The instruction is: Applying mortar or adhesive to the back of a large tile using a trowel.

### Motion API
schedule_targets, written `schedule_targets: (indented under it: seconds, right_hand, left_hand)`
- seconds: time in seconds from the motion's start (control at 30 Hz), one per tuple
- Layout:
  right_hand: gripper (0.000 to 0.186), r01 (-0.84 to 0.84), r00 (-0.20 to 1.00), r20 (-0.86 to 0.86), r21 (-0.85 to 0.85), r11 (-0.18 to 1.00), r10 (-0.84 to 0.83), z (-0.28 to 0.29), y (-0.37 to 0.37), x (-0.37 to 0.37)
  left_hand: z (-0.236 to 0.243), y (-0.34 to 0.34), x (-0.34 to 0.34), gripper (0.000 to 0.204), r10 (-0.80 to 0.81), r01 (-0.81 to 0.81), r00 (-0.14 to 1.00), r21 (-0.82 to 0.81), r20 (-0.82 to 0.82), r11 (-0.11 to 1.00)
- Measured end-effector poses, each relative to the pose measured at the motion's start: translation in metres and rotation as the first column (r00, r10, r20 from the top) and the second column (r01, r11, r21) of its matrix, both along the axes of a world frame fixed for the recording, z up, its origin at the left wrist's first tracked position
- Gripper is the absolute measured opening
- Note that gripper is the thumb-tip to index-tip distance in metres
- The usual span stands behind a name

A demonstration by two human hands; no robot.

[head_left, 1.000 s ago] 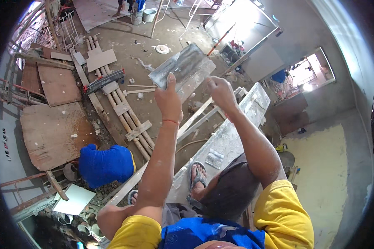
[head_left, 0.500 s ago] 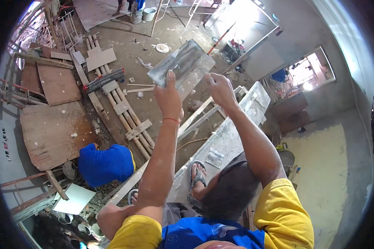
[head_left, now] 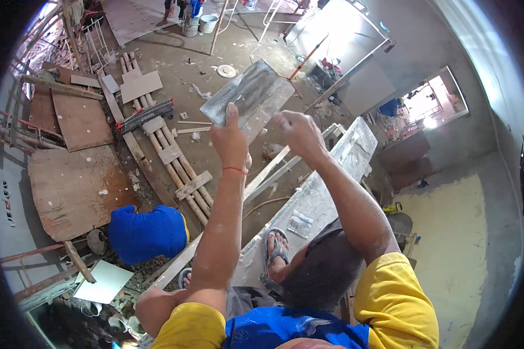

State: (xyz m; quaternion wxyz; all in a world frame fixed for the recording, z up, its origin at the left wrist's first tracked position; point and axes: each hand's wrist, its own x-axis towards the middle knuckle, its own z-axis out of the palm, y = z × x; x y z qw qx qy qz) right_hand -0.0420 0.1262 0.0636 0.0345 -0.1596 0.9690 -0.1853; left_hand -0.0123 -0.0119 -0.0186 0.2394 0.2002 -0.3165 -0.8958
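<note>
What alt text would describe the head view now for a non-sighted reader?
The left hand holds a flat, grey-smeared panel; the right hand is curled near the panel's lower right edge, its grip unclear. Below, a sandalled foot rests on a dusty plank; at lower left is a person in blue.

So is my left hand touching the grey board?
Touching: the head view shows the left hand gripping the grey board, thumb over its edge.

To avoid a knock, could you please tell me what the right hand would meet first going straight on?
The right hand would probably meet the grey rectangular panel held by the left hand first, though depth between them is unclear.
</note>
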Motion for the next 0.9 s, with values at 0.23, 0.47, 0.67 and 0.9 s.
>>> schedule_targets:
  seconds: [0.23, 0.47, 0.67, 0.9]
  right_hand:
    - [0.046, -0.030, 0.988, -0.155, -0.163, 0.986, 0.005, -0.009, 0.005, 0.002]
    - [0.042, 0.054, 0.997, -0.045, -0.117, 0.992, -0.060, -0.010, 0.007, -0.003]
    - [0.041, 0.094, 0.995, -0.038, -0.079, 0.992, -0.097, 0.000, 0.006, -0.008]
    - [0.049, -0.015, 0.996, -0.091, -0.078, 0.997, 0.008, -0.013, 0.011, -0.010]
  left_hand:
    - [0.008, 0.002, 0.004, 0.045, 0.000, 0.000, 1.000, 0.006, 0.016, 1.000]
    - [-0.006, 0.002, -0.006, 0.044, 0.094, -0.094, 0.996, -0.154, -0.006, 0.984]
    - [0.009, 0.002, 0.006, 0.041, -0.016, 0.017, 0.999, 0.057, -0.028, 0.998]
    - [0.000, 0.004, -0.003, 0.046, -0.001, 0.001, 1.000, -0.006, -0.004, 1.000]
